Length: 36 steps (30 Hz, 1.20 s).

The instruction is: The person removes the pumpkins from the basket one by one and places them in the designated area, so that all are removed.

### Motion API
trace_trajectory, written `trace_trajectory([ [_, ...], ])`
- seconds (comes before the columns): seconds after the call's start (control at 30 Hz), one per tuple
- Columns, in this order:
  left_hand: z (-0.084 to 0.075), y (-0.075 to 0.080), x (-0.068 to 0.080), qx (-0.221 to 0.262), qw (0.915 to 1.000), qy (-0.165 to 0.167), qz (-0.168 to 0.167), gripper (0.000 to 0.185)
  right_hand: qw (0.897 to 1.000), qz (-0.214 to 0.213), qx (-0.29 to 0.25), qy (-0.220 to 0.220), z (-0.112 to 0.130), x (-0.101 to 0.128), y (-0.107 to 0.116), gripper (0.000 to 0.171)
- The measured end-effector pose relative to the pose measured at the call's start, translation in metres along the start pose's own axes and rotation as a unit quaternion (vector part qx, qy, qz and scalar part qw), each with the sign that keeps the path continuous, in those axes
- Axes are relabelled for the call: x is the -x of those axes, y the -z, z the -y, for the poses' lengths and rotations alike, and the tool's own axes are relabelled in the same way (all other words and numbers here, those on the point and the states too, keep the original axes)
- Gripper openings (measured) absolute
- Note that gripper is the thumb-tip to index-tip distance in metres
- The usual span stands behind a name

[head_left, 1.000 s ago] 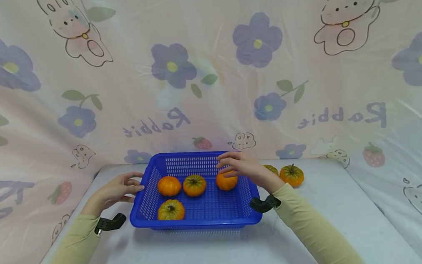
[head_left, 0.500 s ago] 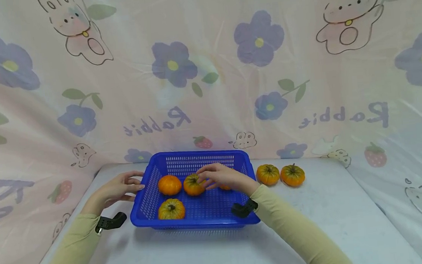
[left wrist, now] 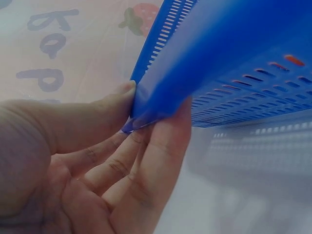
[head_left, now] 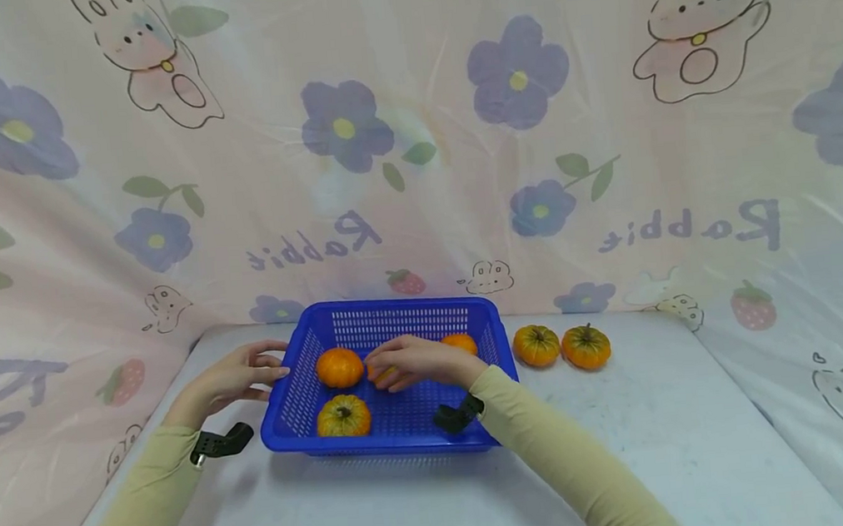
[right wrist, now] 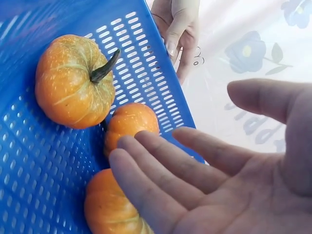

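Observation:
My left hand (head_left: 239, 375) pinches the left rim of a blue plastic basket (head_left: 400, 444); in the left wrist view the thumb lies on one side of the rim and fingers on the other. My right hand (head_left: 422, 359) reaches into the basket with fingers extended and thumb apart, over a middle pumpkin (right wrist: 109, 204) it largely covers in the head view. Left of it lie an orange pumpkin (head_left: 339, 368) and a green-streaked pumpkin (head_left: 343, 418) with a dark stem. Another orange pumpkin (head_left: 460, 343), partly hidden by the right hand, sits at the basket's right.
Two green-streaked pumpkins, a left one (head_left: 537, 346) and a right one (head_left: 586, 347), stand on the white table (head_left: 676, 424) right of the basket. A patterned curtain (head_left: 429, 179) hangs behind and along the sides.
My right hand has moved left, from over the right-hand pumpkin to the middle one. That right-hand pumpkin now shows slightly farther back and right. The left hand stays at the rim.

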<state>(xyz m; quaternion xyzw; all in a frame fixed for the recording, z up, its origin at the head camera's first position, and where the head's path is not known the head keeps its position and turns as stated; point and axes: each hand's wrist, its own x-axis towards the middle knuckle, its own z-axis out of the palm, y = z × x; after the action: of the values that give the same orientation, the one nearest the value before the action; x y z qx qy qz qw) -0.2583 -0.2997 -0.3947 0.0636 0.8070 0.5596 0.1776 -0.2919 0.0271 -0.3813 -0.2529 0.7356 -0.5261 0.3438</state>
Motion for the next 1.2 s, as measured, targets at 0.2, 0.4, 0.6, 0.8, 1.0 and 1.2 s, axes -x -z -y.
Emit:
trace_trajectory([
  [0.2,-0.001,0.000,0.000,0.002,1.0000,0.000,0.000,0.066,1.000,0.010,-0.004,-0.013,-0.001,-0.009,-0.003,0.044],
  [0.4,-0.001,-0.001,0.001,0.005,1.0000,-0.001,0.002,0.066,0.999,0.025,-0.011,-0.024,-0.003,-0.015,-0.009,0.045],
  [0.6,-0.001,-0.001,0.002,0.005,1.0000,-0.003,0.002,0.067,0.999,0.024,-0.008,-0.029,-0.004,-0.018,-0.013,0.044],
  [0.8,-0.001,-0.001,0.002,0.008,1.0000,-0.001,0.003,0.067,0.999,0.019,0.007,-0.046,-0.004,-0.022,-0.016,0.043],
  [1.0,-0.003,-0.001,0.002,0.004,1.0000,0.000,0.000,0.066,0.998,0.018,0.013,-0.058,-0.005,-0.026,-0.018,0.042],
  [1.2,-0.003,-0.001,0.002,0.001,1.0000,0.000,0.000,0.067,0.997,0.031,0.020,-0.063,-0.009,-0.032,-0.018,0.040],
])
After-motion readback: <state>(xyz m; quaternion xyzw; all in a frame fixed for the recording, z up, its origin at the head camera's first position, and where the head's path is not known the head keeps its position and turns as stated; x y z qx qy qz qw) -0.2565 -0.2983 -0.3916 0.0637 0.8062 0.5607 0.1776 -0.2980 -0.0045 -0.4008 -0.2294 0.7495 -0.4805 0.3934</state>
